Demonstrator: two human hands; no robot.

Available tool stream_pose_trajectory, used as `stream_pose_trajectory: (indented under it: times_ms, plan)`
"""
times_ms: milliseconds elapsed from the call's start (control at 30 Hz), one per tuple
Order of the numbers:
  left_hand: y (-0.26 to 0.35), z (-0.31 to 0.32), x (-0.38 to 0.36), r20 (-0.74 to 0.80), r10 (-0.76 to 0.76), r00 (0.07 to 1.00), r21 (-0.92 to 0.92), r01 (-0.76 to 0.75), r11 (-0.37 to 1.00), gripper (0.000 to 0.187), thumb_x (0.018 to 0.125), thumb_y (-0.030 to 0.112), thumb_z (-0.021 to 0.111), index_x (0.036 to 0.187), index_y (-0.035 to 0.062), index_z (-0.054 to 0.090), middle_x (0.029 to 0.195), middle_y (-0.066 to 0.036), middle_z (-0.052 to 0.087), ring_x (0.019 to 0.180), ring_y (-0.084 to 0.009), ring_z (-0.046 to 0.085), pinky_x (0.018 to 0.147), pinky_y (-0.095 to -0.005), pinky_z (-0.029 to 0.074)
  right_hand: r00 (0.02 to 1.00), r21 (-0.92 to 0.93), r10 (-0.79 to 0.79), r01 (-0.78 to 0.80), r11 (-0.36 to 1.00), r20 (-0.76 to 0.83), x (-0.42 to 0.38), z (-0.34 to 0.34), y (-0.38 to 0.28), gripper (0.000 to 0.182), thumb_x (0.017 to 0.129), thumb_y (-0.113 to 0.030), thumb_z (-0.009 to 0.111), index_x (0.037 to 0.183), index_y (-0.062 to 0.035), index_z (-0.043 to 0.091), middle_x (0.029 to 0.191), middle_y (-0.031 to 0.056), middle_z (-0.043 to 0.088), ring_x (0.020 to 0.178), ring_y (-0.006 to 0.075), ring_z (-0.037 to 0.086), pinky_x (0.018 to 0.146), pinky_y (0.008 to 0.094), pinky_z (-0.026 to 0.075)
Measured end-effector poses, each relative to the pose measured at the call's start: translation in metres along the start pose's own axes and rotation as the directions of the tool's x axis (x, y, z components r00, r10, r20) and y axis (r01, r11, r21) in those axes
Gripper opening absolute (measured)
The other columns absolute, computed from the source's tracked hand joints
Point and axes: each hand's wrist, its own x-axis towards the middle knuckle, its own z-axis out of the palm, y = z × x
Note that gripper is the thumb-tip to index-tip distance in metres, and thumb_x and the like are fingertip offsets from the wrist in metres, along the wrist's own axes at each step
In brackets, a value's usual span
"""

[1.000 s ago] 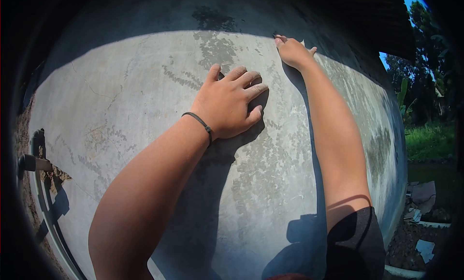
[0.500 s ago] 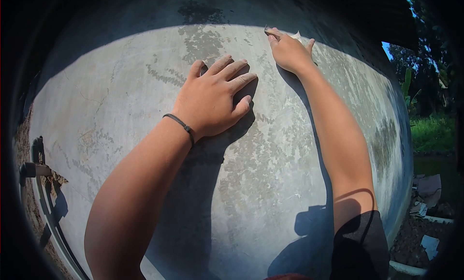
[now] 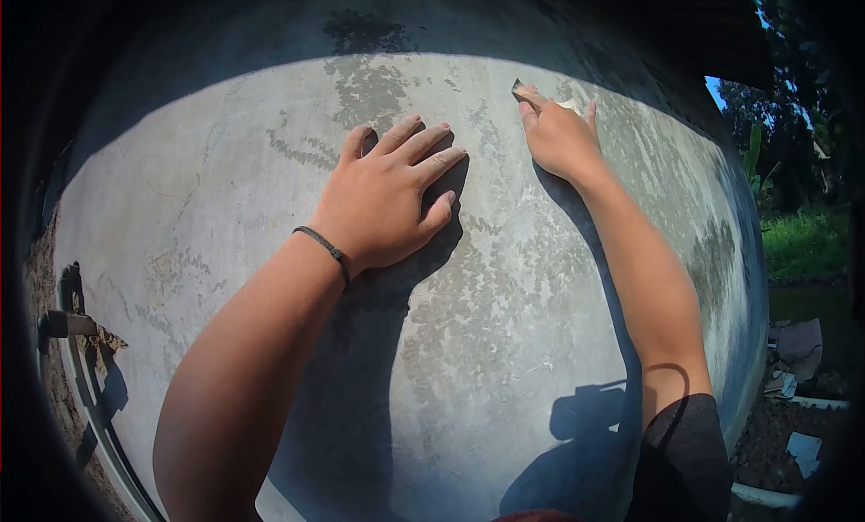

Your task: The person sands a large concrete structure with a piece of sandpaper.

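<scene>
Two hands flat on grey wall (image 3: 505,324), right hand (image 3: 559,136) perhaps over sandpaper (image 3: 525,92).

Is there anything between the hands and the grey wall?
Under the left hand nothing shows; it lies flat on the wall. The right hand presses a small piece of paper against it.

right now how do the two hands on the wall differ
The left hand lies flat and bare on the grey wall, fingers spread, with a dark band at its wrist. The right hand reaches higher and presses a small pale sheet under its fingers. Both touch the wall in sunlight.
</scene>
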Motion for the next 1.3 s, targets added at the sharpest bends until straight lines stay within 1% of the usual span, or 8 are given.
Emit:
stream_pose_trajectory:
  times_ms: [100,233,333,500,700,900,1067,1300]
  plan:
    - [-0.003,-0.001,-0.002,-0.034,0.015,0.999,-0.018,-0.016,1.0,0.049,0.085,0.031,0.053,0.133,0.0202,0.051,0.143,-0.004,0.044,0.136,-0.0231,0.035,0.11,-0.0501,0.022,0.993,-0.018,-0.082,0.081,0.997,-0.085,-0.034,0.006,-0.01,0.042,0.098,-0.028,0.032,0.136,-0.018,0.046,0.141,0.0054,0.047,0.131,0.0296,0.042,0.112,0.0603,0.006]
    - [0.001,-0.005,-0.007,-0.04,0.015,0.999,-0.034,-0.016,0.999,0.05,0.081,0.027,0.058,0.13,0.0169,0.054,0.138,-0.004,0.048,0.133,-0.023,0.038,0.108,-0.0481,0.026,0.994,0.076,0.065,-0.071,0.995,0.089,0.069,-0.006,-0.025,0.042,0.099,-0.028,0.03,0.138,-0.0199,0.044,0.142,0.0046,0.046,0.131,0.0276,0.042,0.112,0.0608,0.008]
    - [0.001,-0.011,-0.017,-0.012,0.033,0.999,-0.037,-0.033,0.999,0.05,0.082,0.027,0.058,0.131,0.0171,0.053,0.139,-0.004,0.047,0.133,-0.0227,0.039,0.108,-0.048,0.026,0.998,0.03,0.057,-0.058,0.998,0.041,0.054,-0.006,-0.035,0.042,0.099,-0.029,0.031,0.138,-0.0207,0.045,0.141,0.003,0.047,0.131,0.0269,0.042,0.112,0.06,0.009]
    - [-0.012,-0.025,-0.034,0.042,0.093,0.995,-0.042,-0.092,0.995,0.051,0.083,0.027,0.057,0.133,0.0205,0.05,0.142,-0.003,0.045,0.134,-0.0226,0.038,0.107,-0.0499,0.027,0.977,0.011,-0.214,0.214,0.977,-0.01,-0.047,-0.007,-0.032,0.041,0.099,-0.033,0.034,0.135,-0.0212,0.05,0.141,0.0018,0.047,0.131,0.0286,0.042,0.113,0.0582,0.008]
    - [-0.034,-0.036,-0.04,0.076,0.105,0.992,0.001,-0.106,0.994,0.053,0.083,0.026,0.056,0.136,0.0229,0.048,0.144,-0.002,0.043,0.135,-0.0226,0.036,0.107,-0.0508,0.026,0.997,0.064,-0.014,0.009,0.998,0.08,0.042,-0.009,-0.066,0.041,0.1,-0.031,0.03,0.136,-0.0223,0.047,0.144,-0.0014,0.043,0.134,0.0231,0.039,0.113,0.0592,0.005]
    - [-0.039,-0.039,-0.047,0.057,0.096,0.994,-0.006,-0.096,0.995,0.056,0.082,0.026,0.057,0.136,0.0228,0.047,0.145,-0.003,0.042,0.135,-0.0222,0.036,0.107,-0.049,0.026,0.985,0.029,-0.135,0.133,0.991,0.111,-0.08,-0.018,-0.048,0.04,0.1,-0.031,0.031,0.137,-0.0251,0.046,0.145,-0.0064,0.041,0.135,0.0211,0.037,0.113,0.0591,0.004]
    - [-0.044,-0.051,-0.057,0.143,0.046,0.989,0.044,-0.052,0.998,0.057,0.08,0.025,0.06,0.136,0.0226,0.047,0.145,-0.001,0.041,0.135,-0.0219,0.036,0.107,-0.0507,0.026,0.988,0.031,0.11,-0.114,0.993,0.106,0.055,-0.009,-0.065,0.041,0.1,-0.032,0.029,0.138,-0.0271,0.045,0.147,-0.0068,0.039,0.136,0.0208,0.036,0.113,0.0597,0.004]
    - [-0.046,-0.058,-0.064,0.162,0.021,0.987,0.042,-0.028,0.999,0.056,0.082,0.022,0.06,0.136,0.0227,0.047,0.146,0.0,0.04,0.136,-0.0215,0.034,0.108,-0.0529,0.025,0.981,0.075,-0.15,0.141,0.987,0.122,-0.079,-0.021,-0.034,0.04,0.1,-0.033,0.034,0.137,-0.0278,0.046,0.146,0.0005,0.04,0.136,0.0206,0.036,0.113,0.0597,0.003]
